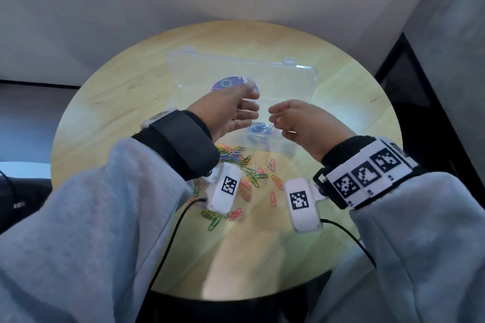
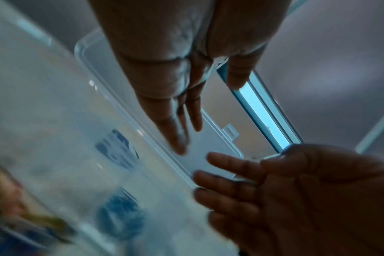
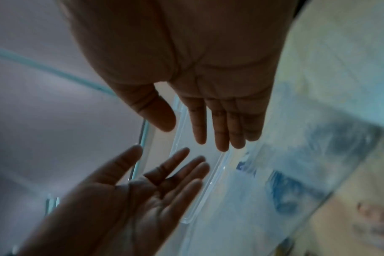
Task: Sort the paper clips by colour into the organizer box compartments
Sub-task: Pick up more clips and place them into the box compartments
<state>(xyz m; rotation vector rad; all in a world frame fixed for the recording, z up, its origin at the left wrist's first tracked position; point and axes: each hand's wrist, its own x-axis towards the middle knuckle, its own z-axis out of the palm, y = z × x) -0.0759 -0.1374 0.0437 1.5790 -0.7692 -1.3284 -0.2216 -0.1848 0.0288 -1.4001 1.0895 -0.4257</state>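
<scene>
A clear organizer box lies on the round wooden table, its lid open and tilted back. One near compartment holds blue paper clips, which show blurred in the wrist views. Loose clips in mixed colours lie scattered in front of the box. My left hand and right hand hover above the box, palms facing each other a short gap apart. Each hand's fingers are extended and hold nothing.
A round purple sticker shows through the lid. White wrist cameras with black cables hang under both wrists over the loose clips. A wall stands close behind the table, and a dark panel stands at the right.
</scene>
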